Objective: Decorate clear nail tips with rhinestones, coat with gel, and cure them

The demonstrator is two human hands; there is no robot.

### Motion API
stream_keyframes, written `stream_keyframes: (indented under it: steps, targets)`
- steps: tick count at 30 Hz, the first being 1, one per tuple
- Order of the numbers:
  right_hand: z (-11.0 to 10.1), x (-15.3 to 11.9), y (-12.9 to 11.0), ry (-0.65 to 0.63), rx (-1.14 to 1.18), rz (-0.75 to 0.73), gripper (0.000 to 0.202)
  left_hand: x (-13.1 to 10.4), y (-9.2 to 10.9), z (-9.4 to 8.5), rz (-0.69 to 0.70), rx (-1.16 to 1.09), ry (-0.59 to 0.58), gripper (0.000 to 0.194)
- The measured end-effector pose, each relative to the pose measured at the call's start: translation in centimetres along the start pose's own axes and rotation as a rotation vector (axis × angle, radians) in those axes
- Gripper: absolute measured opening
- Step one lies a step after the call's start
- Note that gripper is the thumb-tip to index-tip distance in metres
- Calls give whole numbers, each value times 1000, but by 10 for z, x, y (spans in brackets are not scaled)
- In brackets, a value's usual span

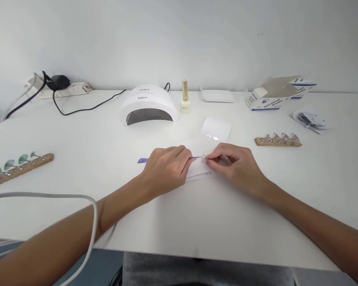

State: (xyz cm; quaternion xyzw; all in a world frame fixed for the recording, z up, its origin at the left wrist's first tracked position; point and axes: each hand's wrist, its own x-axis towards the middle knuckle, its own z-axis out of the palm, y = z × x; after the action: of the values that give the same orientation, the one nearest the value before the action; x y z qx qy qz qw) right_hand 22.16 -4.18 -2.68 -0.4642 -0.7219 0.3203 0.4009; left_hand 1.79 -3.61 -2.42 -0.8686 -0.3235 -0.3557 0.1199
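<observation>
White cable [96,217] foremost, purple tool [142,160] points right, axis crosswise.

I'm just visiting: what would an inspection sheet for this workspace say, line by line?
Surface: white table; white sheets by the hands.
Things in use: thin purple-ended tool; small clear piece at its other end.
Clutter: domed white device, gold-capped bottle, opened Alcohol Pads box, packets, two wooden holders bearing small pieces.
Hands: left hand grips the tool; right hand pinches the clear piece.
Cables: black cord running toward the device; pale cable crossing the left forearm.
Surroundings: plain wall behind; other people: nothing seen.
</observation>
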Motion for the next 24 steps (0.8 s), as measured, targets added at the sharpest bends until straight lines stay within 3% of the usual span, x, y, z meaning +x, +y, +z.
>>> stream_keyframes:
  steps: [19,22,24]
  targets:
    - [-1,0,1,-23,16,18,3,3,0,-3,103,156,-11,20]
    - [-1,1,1,-17,12,23,3,2,-1,-3,48,130,-12,21]
    - [-1,1,1,-15,14,25,3,4,-2,-5,-64,60,-22,18]
